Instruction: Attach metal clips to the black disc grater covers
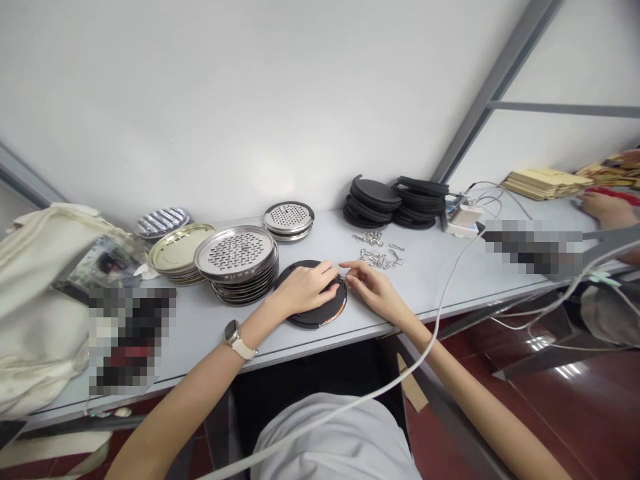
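Observation:
Flat on the table in front of me lies a black round disc [300, 319] with a shiny metal rim along its lower right edge. My left hand [309, 288] rests on top, fingers bent over the disc and holding it down. At its right edge, my right hand [375, 290] pinches a small metal clip [343, 275] between thumb and fingertips, close to the left fingers. Loose metal clips and rings [381, 259] lie in small heaps behind the right hand. Left of the disc stands a stack of round metal graters [240, 253].
Gold-coloured round lids [181, 248] are piled farther left, near a white cloth [40, 287]. Against the wall stand more graters [289, 219] and stacked black discs [373, 200]. A white cable [430, 347] crosses over my right forearm. Another person's hand [607, 210] is at far right.

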Motion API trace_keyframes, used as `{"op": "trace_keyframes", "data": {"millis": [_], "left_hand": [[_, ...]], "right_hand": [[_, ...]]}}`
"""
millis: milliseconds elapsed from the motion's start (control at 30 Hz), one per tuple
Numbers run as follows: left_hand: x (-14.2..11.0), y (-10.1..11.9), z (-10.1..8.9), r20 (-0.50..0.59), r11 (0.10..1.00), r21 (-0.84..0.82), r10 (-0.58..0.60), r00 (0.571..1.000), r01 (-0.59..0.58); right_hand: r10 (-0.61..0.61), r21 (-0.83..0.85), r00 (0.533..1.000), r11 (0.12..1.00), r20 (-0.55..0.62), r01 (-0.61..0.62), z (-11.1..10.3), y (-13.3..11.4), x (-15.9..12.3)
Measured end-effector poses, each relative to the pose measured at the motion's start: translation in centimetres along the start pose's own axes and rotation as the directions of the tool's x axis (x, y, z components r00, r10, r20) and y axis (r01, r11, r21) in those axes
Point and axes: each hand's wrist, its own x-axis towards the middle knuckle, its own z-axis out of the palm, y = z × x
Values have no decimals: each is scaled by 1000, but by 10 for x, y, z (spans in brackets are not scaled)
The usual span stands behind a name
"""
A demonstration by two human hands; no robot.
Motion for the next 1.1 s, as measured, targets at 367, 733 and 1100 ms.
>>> {"op": "trace_keyframes", "data": {"millis": [367, 733, 1100], "left_hand": [[0, 0, -1, 19, 1000, 20, -16, 1000, 16], [-1, -2, 1, 24, 1000, 1, -5, 1000, 5], [-1, -1, -1, 33, 1000, -1, -12, 999, 12]], "right_hand": [[0, -83, 1000, 997, -28, -2, -2, 3, 3], [32, 24, 999, 999, 6, -32, 3, 3, 6], [60, -7, 996, 998, 69, -59, 0, 2, 3]]}}
